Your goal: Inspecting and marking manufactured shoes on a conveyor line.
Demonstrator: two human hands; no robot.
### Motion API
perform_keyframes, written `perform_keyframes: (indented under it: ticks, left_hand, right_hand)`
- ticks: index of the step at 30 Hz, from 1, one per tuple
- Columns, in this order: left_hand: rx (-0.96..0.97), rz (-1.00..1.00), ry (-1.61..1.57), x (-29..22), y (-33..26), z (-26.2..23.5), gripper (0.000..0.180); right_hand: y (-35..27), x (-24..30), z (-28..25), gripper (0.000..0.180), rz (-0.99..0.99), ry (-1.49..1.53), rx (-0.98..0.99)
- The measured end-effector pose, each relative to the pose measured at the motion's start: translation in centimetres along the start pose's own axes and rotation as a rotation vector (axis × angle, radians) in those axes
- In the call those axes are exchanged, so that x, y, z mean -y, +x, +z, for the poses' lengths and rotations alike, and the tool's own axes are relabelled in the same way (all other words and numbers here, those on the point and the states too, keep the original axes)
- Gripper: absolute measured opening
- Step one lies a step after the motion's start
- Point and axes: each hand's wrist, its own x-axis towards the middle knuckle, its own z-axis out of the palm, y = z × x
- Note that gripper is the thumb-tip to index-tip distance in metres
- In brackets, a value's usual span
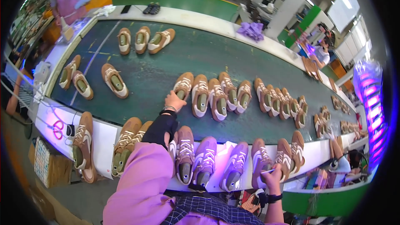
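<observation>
My left hand (176, 101) reaches out over the dark green conveyor belt (154, 66) and grips the heel end of a tan sneaker (183, 82) with white laces. Directly to its right stand several matching sneakers with olive shoe lasts inside, such as one sneaker (200, 93). At the near white ledge, my right hand (273, 178) is closed around a thin, pale, stick-like tool (268, 171). Its tip points at the heel opening of a brown sneaker (259, 155); whether it touches cannot be made out. Another sneaker (283, 158) stands beside that hand.
More sneakers line the ledge, including two under purple light, one sneaker (235, 164) among them. Red-handled scissors (58, 130) lie at the left end. Across the belt are a purple cloth (251, 31) and a co-worker (68, 0). A glowing purple lamp strip (370, 108) hangs at right.
</observation>
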Motion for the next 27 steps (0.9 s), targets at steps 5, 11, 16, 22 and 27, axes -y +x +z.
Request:
perform_keyframes:
  ticks: [5,11,16,22,27]
  left_hand:
    - [-0.026,0.002,-0.046,-0.9,1.3,-0.8,0.072]
    - [0.402,-0.061,-1.008,-3.1,-4.5,-7.9,0.035]
    - [0.546,-0.044,-1.281,-1.0,-14.1,-14.4,0.035]
    - [0.378,0.011,-1.381,1.5,-29.5,-18.3,0.047]
    - [-0.022,0.197,-0.744,5.1,-36.2,-16.5,0.04]
  right_hand:
    - [-4.2,-3.3,3.6,0.047,0.063,-0.183,0.033]
    - [-3.6,-2.2,0.4,0.031,-0.007,-0.261,-0.158]
    - [-2.4,3.9,-0.6,0.036,0.167,0.379,-0.097]
    - [-1.0,4.0,1.6,0.024,-0.082,0.343,-0.016]
    - [-2.0,8.1,4.1,0.012,-0.04,0.482,0.042]
